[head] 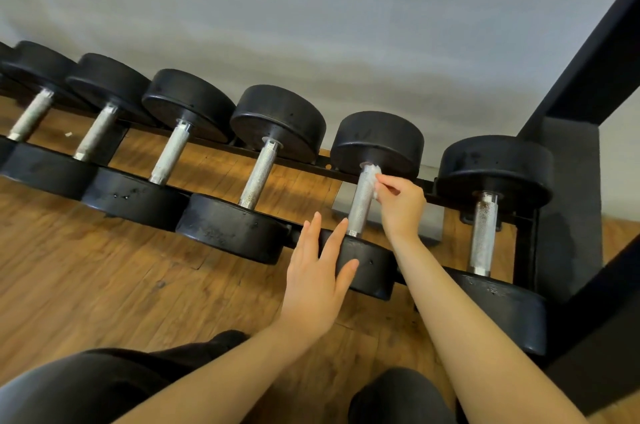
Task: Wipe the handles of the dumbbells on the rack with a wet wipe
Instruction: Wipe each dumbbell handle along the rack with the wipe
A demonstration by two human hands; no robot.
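Knurled steel handle (360,204) on the rack (346,175), wet wipe (373,178) pinched against its top by the right hand (401,205). Left hand (318,271), fingers straight, steadies the near weight below. Best to wrap the wipe around, then drag downward.

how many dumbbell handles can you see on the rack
6 in a row: far left, second, third, fourth, fifth being wiped, far right. More may lie beyond the left edge.

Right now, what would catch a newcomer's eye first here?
A row of black dumbbells with silver handles runs along a low rack over a wooden floor. The right hand pinches a white wipe against one handle's far end, while the left hand lies flat on that dumbbell's near weight.
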